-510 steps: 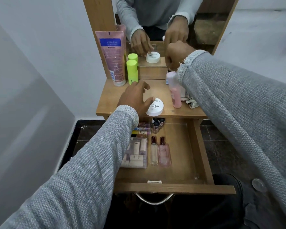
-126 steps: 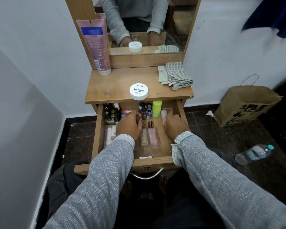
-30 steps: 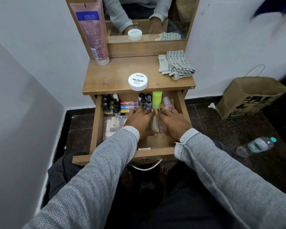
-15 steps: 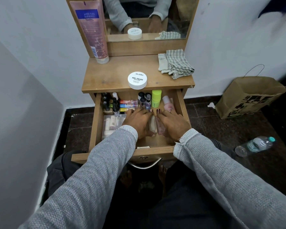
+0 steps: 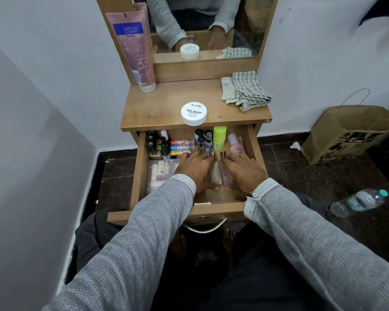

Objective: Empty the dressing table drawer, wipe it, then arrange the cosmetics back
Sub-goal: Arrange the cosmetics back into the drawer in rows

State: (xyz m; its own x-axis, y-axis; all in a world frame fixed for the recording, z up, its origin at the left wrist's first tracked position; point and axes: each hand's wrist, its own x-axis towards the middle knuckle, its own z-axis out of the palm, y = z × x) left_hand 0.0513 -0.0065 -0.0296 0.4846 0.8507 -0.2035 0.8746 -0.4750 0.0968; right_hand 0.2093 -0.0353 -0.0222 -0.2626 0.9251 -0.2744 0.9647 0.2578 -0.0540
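The wooden drawer [image 5: 140,176] is pulled out and holds cosmetics. Dark small bottles [image 5: 153,144] stand at its back left, coloured lip balm tubes [image 5: 182,147] lie beside them, then nail polish bottles [image 5: 203,140], a lime green container [image 5: 219,136] and a pink bottle [image 5: 235,145]. A clear plastic case [image 5: 160,173] lies at the left. Two slim glass bottles [image 5: 216,175] lie side by side in the middle. My left hand [image 5: 194,169] and my right hand [image 5: 241,170] lie flat on either side of them, fingers straight, touching them.
On the tabletop [image 5: 157,108] stand a white nail polish remover tub [image 5: 193,113], a tall pink tube [image 5: 136,50] and a folded checked cloth [image 5: 245,90]. A mirror [image 5: 252,25] rises behind. A paper bag [image 5: 346,135] and a water bottle [image 5: 359,202] are on the dark floor at right.
Earlier the green container and pink bottle stood on the tabletop; now they are in the drawer. Over the last second both hands shifted slightly forward along the two slim bottles.
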